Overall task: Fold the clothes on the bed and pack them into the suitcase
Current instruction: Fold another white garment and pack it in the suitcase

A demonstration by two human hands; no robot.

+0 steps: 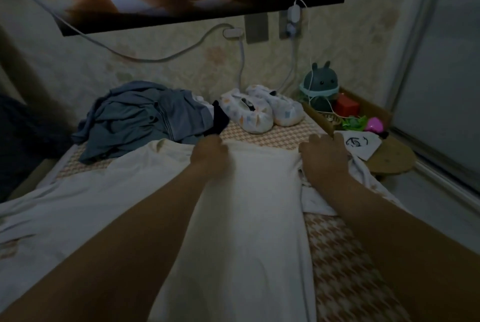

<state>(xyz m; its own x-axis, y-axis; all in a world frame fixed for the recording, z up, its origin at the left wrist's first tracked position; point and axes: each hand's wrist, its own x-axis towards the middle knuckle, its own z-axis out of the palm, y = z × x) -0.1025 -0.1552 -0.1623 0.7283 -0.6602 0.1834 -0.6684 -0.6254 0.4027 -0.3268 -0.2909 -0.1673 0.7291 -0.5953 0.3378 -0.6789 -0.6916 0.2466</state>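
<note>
Head-worn wide-angle view.
Looked forward and down along the bed [345,256] toward the wall [78,70] (bowed at the edges), close above the left hand [209,155] and right hand [324,159].
</note>
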